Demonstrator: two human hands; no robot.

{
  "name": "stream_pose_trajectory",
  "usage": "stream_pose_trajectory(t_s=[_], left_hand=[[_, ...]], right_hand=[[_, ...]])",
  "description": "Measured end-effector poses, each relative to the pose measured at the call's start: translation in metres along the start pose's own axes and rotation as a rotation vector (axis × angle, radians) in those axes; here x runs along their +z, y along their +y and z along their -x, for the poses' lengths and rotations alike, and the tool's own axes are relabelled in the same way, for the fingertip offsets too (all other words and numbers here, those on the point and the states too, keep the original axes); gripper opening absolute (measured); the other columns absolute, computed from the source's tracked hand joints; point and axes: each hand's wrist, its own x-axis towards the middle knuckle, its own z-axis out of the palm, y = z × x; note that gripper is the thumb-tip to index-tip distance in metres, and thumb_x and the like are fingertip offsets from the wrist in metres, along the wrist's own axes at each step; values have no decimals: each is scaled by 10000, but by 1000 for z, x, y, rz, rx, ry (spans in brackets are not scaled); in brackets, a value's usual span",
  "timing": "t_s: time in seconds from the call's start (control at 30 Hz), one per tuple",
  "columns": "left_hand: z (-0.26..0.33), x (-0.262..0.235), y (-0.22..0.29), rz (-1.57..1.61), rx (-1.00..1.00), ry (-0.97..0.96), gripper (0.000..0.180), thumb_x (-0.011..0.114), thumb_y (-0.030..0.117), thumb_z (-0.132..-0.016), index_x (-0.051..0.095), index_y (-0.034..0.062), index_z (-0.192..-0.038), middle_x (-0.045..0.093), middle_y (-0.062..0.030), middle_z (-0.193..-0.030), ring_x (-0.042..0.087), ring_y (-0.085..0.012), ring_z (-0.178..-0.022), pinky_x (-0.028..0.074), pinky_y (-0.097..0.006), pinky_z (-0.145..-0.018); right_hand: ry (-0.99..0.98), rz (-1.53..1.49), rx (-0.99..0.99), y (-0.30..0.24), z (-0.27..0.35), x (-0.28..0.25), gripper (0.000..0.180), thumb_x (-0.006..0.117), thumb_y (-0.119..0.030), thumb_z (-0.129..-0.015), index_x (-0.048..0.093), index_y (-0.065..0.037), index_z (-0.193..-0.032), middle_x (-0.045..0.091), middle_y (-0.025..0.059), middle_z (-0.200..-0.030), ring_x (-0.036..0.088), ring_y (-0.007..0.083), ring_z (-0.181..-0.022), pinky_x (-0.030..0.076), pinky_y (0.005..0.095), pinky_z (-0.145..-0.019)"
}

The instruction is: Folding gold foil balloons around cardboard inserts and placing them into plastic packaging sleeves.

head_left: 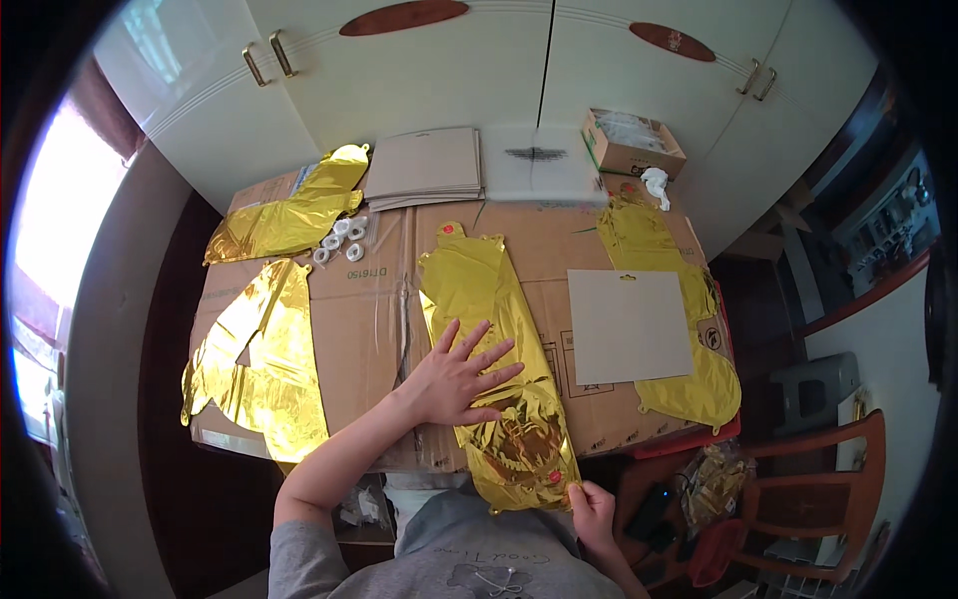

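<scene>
A flat gold foil balloon [479,290] lies lengthwise down the middle of the cardboard surface, its near end hanging over the front edge. My left hand [457,379] rests on it with the fingers spread flat. At the balloon's lower right corner, my right hand [593,509] pinches the foil edge between thumb and fingers. To the left lies an A-shaped gold foil balloon [284,369]. A pale card with a hang hole [629,324] sits to the right, partly covering another gold foil balloon [694,394].
Far left, a folded gold foil balloon [289,220] lies near several small white rolls [354,253]. Behind are stacked grey cards [424,165], a pile of clear plastic sleeves [539,170] and an open carton [639,155]. A wooden chair [868,469] stands at right, beside a bag of gold foil [717,484].
</scene>
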Motion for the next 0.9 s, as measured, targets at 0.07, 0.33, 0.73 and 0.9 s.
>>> stream_pose_trajectory(t_s=[0.07,0.33,0.73,0.9], left_hand=[[-1,0,0,-1,-5,-5,734,419,694,-882,367,284,-1488,308,-77,-1557,237,-434,-1422,156,-665,-1109],[-1,0,0,-28,-4,-3,742,403,713,-878,370,289,-1486,320,-75,-1552,264,-439,-1412,171,-662,-1112],[-4,-1,-8,-27,15,-5,743,384,712,-885,359,282,-1491,293,-68,-1567,258,-438,-1410,156,-656,-1113],[-5,-1,-18,-32,39,-29,743,384,712,-885,354,288,-1494,283,-65,-1573,250,-434,-1416,149,-654,-1116]], right_hand=[[14,-20,2,5,2,0,287,588,-102,-947,530,18,-693,411,-57,-577,359,12,-567,279,243,-471],[3,-129,103,5,6,2,271,575,-104,-957,538,9,-713,431,-65,-632,364,14,-605,292,225,-507],[-2,-231,125,17,-1,8,275,576,-104,-958,530,-23,-699,429,-85,-648,356,8,-603,279,226,-505],[-47,-234,127,2,-4,13,263,570,-103,-961,545,-18,-714,442,-86,-650,366,9,-613,293,226,-516]])
